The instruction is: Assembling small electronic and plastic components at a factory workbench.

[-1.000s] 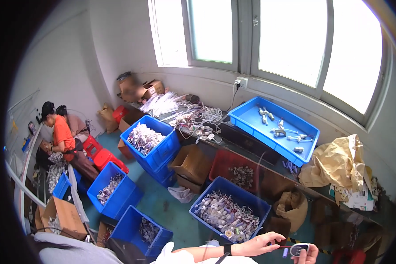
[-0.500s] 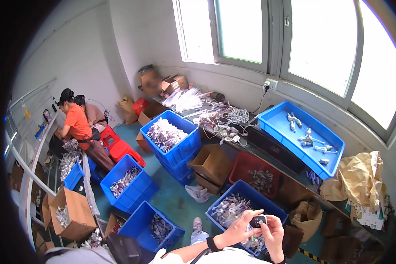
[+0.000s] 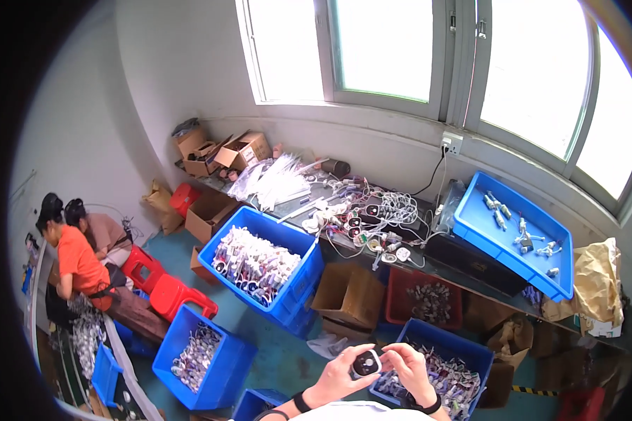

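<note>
Low in the head view, my left hand [image 3: 337, 379] and my right hand [image 3: 407, 372] meet around a small round white-and-black device [image 3: 366, 364]. The left hand cups it from below and the left. The right hand's fingertips touch its right side. Under both hands stands a blue bin [image 3: 470, 347] full of small white and dark parts. A dark band sits on each of my wrists.
More blue bins stand about: one heaped with parts [image 3: 260, 263], one on the floor [image 3: 200, 354], one on the bench at right [image 3: 512, 235]. Cables and chargers [image 3: 369, 217] cover the bench. Cardboard boxes [image 3: 347, 295], red stools [image 3: 175, 295] and two seated people [image 3: 77, 259] are at left.
My hands have come together from the right toward the middle, and the device now sits between both. The view has swung, so the room's bins and bench have shifted rightward.
</note>
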Action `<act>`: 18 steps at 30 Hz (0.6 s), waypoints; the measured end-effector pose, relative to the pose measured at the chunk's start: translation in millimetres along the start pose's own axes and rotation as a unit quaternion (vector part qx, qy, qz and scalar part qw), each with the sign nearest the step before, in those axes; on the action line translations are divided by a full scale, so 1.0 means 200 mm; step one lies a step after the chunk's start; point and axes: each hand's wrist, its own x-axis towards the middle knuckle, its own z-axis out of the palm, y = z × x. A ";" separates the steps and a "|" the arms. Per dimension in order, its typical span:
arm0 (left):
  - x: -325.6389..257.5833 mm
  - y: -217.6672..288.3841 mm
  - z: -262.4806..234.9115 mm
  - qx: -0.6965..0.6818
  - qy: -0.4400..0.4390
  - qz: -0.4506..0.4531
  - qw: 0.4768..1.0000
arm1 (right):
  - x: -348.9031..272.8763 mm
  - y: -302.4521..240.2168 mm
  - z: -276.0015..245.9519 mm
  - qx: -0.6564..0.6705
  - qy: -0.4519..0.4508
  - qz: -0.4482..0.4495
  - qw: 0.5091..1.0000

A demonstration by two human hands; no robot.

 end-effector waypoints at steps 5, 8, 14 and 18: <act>0.04 -0.27 -0.48 -0.198 0.092 -0.113 0.969 | 0.38 0.01 0.28 -0.088 -0.025 0.015 0.996; 0.03 -0.44 -0.65 -0.208 0.179 -0.105 0.956 | 0.55 0.06 0.33 -0.093 -0.022 0.022 0.995; 0.02 -0.53 -0.85 -0.282 0.253 -0.109 0.919 | 0.79 0.17 0.32 -0.114 0.019 0.032 0.993; 0.03 -0.52 -0.94 -0.259 0.267 -0.128 0.919 | 0.98 0.25 0.26 -0.157 0.035 0.027 0.987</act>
